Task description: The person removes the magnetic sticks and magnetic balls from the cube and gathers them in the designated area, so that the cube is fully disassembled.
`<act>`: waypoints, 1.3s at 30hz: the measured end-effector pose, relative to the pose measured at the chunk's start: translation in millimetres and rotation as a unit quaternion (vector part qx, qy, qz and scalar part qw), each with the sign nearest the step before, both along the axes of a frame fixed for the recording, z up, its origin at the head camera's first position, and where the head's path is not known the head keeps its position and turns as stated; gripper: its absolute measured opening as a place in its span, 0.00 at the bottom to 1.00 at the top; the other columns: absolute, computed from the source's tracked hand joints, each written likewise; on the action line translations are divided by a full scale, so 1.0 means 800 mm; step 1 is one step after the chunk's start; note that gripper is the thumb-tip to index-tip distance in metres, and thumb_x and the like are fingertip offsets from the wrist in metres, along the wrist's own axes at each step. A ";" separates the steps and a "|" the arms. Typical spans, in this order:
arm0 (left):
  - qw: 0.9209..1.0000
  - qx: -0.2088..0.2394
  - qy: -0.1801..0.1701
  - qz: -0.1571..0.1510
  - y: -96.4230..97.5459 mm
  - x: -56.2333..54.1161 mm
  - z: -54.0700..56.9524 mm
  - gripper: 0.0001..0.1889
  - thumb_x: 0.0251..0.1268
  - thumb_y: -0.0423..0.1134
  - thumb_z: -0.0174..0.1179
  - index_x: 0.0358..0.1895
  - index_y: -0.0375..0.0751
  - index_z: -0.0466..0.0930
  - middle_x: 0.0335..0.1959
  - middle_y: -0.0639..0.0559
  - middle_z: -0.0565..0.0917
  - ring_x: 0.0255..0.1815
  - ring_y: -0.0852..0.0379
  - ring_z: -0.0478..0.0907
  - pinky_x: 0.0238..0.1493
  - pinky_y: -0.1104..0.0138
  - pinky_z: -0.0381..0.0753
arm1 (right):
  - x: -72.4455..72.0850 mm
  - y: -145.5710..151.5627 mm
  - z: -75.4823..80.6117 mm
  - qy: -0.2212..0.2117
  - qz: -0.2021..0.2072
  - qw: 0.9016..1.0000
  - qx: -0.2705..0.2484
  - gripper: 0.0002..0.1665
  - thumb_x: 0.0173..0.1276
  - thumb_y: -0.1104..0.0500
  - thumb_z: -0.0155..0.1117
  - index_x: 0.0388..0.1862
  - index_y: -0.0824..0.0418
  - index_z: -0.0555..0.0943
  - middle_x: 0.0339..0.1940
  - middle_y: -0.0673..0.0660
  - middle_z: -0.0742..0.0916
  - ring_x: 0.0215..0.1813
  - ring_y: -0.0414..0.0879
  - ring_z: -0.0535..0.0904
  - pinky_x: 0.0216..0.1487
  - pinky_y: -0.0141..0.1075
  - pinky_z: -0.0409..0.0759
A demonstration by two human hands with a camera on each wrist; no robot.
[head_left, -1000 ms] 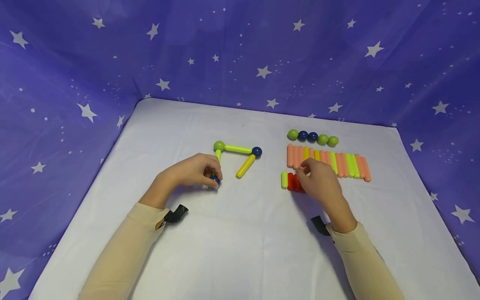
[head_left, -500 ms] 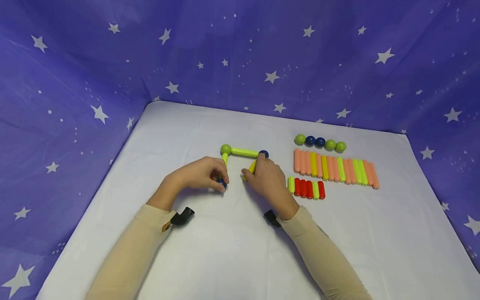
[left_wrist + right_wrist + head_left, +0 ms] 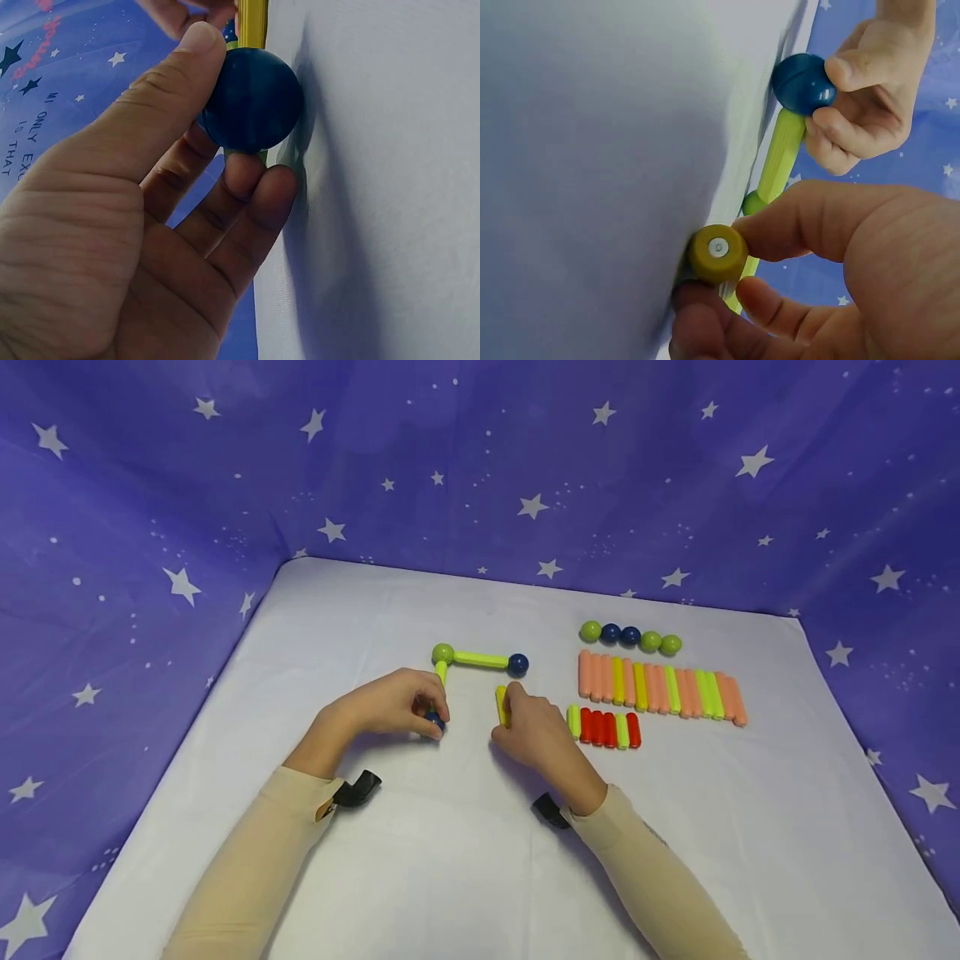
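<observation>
My left hand (image 3: 397,703) pinches a dark blue ball (image 3: 253,101) between thumb and fingers. That ball joins the near end of a lime-green stick (image 3: 782,154), whose far end meets a green ball (image 3: 443,654). From the green ball another lime stick (image 3: 482,659) runs right to a second blue ball (image 3: 518,665). My right hand (image 3: 534,727) grips a yellow stick (image 3: 502,703), which stands apart from that second ball in the head view. A pale metal disc shows in the yellow stick's end (image 3: 718,247) in the right wrist view. My right fingers hide its lower part.
At the right lies a row of long sticks (image 3: 660,687) in salmon, yellow and lime. Short red and lime sticks (image 3: 603,727) lie in front of it, and a line of green and blue balls (image 3: 631,636) behind. A purple starry sheet (image 3: 480,468) surrounds the white table (image 3: 450,860).
My right hand has moved left from the short sticks to the yellow stick and taken hold of it. The stick has come away from the second blue ball and turned more upright. My left hand stays put.
</observation>
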State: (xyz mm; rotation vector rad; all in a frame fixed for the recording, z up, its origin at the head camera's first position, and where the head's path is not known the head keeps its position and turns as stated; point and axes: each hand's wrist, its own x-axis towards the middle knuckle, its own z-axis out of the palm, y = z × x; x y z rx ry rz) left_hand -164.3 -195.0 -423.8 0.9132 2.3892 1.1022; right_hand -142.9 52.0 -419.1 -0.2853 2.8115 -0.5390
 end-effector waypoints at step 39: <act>1.000 -0.013 -0.013 0.007 0.000 0.000 -0.005 0.08 0.53 0.40 0.74 0.36 0.51 0.86 0.37 0.54 0.80 0.32 0.56 0.75 0.33 0.66 0.77 | -0.060 0.401 -0.014 0.048 -0.383 0.922 -0.038 0.29 0.70 0.52 0.48 0.63 0.71 0.70 0.56 0.70 0.76 0.52 0.65 0.70 0.37 0.45 0.69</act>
